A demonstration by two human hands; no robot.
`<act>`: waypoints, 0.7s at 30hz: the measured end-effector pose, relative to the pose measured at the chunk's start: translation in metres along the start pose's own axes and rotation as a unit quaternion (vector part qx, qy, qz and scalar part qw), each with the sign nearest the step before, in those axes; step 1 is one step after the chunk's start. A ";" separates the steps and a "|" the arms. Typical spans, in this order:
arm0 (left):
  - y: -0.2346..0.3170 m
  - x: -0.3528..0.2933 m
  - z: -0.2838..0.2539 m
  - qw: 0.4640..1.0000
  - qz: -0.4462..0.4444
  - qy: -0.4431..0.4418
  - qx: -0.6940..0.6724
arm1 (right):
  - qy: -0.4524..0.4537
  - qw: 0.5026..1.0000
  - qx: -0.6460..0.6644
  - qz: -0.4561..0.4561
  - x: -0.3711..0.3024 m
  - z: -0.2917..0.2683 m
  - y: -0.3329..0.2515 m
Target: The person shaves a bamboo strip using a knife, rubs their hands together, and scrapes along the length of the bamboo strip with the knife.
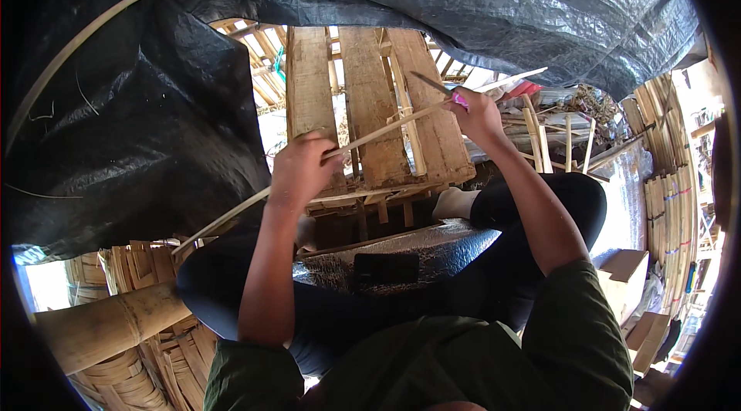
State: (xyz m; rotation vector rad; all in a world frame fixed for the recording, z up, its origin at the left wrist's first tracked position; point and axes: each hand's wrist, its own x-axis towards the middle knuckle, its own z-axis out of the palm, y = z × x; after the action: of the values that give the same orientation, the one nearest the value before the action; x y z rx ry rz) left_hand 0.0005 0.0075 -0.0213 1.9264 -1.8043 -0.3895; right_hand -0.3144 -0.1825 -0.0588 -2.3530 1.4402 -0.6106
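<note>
A long, thin bamboo strip (386,128) slants across in front of me, from beside my left knee up to the far right. My left hand (302,169) is closed round it near its middle. In my right hand (478,118) I grip a knife, its dark narrow blade (431,83) pointing to the far left. Something pink (461,99) shows at the fingers of that hand. The strip passes at my right hand by the blade, and its pale end sticks out beyond. My fingers hide exactly how strip and blade meet.
Wooden planks (370,110) form a bench beyond my legs. Dark plastic sheeting (177,102) hangs at the left and overhead. A dark phone-like slab (386,267) lies on silvery foil (451,245). A thick bamboo pole (116,326) lies at left; bundled bamboo slats (670,210) stand at right.
</note>
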 end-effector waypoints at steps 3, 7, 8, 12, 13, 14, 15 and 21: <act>-0.013 0.002 -0.001 1.000 -0.003 0.006 -0.026 | 0.021 0.998 0.052 0.003 0.010 0.003 0.006; -0.020 0.010 0.018 0.996 0.050 0.053 -0.058 | 0.042 0.992 0.101 0.069 0.005 0.004 0.006; -0.020 0.011 0.022 0.995 0.062 0.066 -0.052 | -0.003 0.983 0.144 0.117 0.002 0.001 0.009; -0.018 0.013 0.031 0.994 0.034 0.091 -0.045 | -0.073 0.942 0.199 0.261 -0.003 -0.022 0.021; -0.017 0.013 0.031 0.994 0.043 0.091 -0.038 | -0.086 0.934 0.188 0.291 -0.001 -0.028 0.021; -0.016 0.014 0.031 0.994 0.051 0.092 -0.029 | -0.074 0.942 0.177 0.276 0.000 -0.031 0.017; -0.015 0.014 0.032 0.994 0.059 0.093 -0.022 | -0.067 0.950 0.153 0.265 0.000 -0.031 0.009; -0.013 0.017 0.035 0.993 0.067 0.080 -0.046 | -0.128 0.958 0.123 0.224 -0.031 0.016 -0.066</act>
State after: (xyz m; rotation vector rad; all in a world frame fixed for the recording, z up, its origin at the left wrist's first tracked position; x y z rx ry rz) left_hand -0.0045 -0.0135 -0.0553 1.7136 -1.7666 -0.2590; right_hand -0.2691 -0.1247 -0.0474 -1.7581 1.5960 -0.3237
